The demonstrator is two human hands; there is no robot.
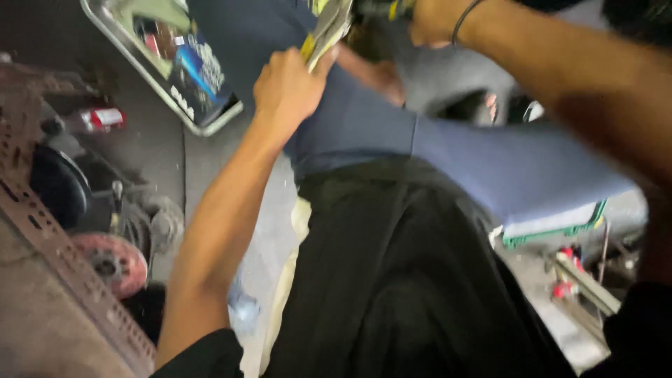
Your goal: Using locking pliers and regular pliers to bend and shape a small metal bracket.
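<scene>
- The left hand (pixel 290 87) is closing tight around the yellow and silver metal hand tool (pixel 323 31), which is sticking up near the top of the view, above the dark blue trouser leg (pixel 364 126)
- The fingers are wrapping all the way round the tool's handle, so there is no gap in this grip
- The right hand (pixel 432 21) is reaching across at the top edge, with a thin black band on its wrist (pixel 467 15). It looks curled shut on a dark bar with a bit of yellow (pixel 388 8), but the picture is blurry and cut off there, so I cannot tell for sure
- The tool could be slipping, because both arms are moving fast and looking smeared; a slip could be pinching a finger or poking the leg right under it
- The tool could also be dropping onto the floor by the shiny metal tray with a blue packet in it (pixel 210 124)
- The round red metal disc (pixel 112 262) and the rusty strip with holes (pixel 63 259) are sitting well apart on the left, so they are not in the way
</scene>
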